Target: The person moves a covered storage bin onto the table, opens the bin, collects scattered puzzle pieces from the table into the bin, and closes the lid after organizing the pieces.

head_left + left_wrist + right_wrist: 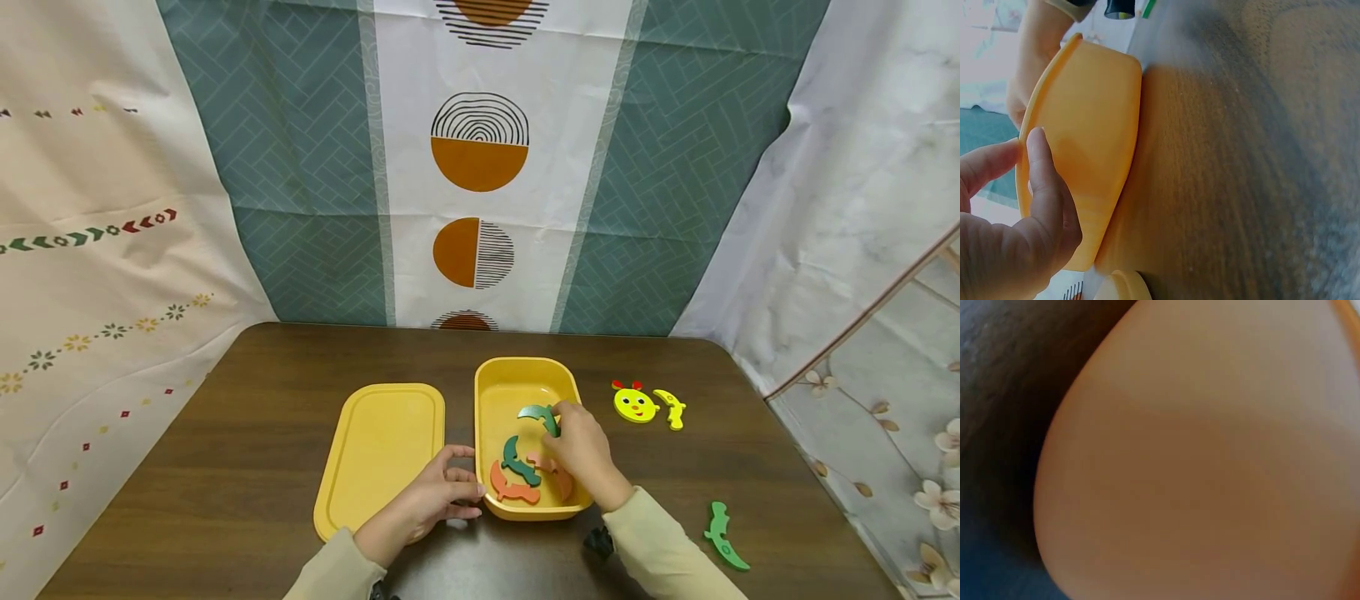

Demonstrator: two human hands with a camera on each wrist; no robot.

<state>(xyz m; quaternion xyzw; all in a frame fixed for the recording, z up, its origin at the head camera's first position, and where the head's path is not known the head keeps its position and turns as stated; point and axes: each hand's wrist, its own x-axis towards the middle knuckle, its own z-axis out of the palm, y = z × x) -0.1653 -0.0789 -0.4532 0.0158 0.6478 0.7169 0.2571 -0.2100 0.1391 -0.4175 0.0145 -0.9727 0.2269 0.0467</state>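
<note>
A yellow plastic box (491, 375) stands on the table. My right hand (581, 446) reaches over its right wall and pinches a dark green crescent-shaped toy piece (534, 412). Below that hand, another dark green piece (517, 461) and an orange piece (514, 487) lie on the box's floor, with more orange (564, 481) partly hidden by the hand. My left hand (438, 492) is at the box's left wall, its fingers loosely spread. In the left wrist view its fingertips (1036, 137) touch the box just at the rim. The box's outer wall (1197, 475) fills the right wrist view.
A flat yellow lid (390, 442) lies left of the box, partly under my left arm. To the right are a yellow smiling-face piece (634, 405) with red tips, a small yellow piece (673, 408) and a green piece (722, 537) nearer the front. Patterned cloth (300, 167) hangs behind.
</note>
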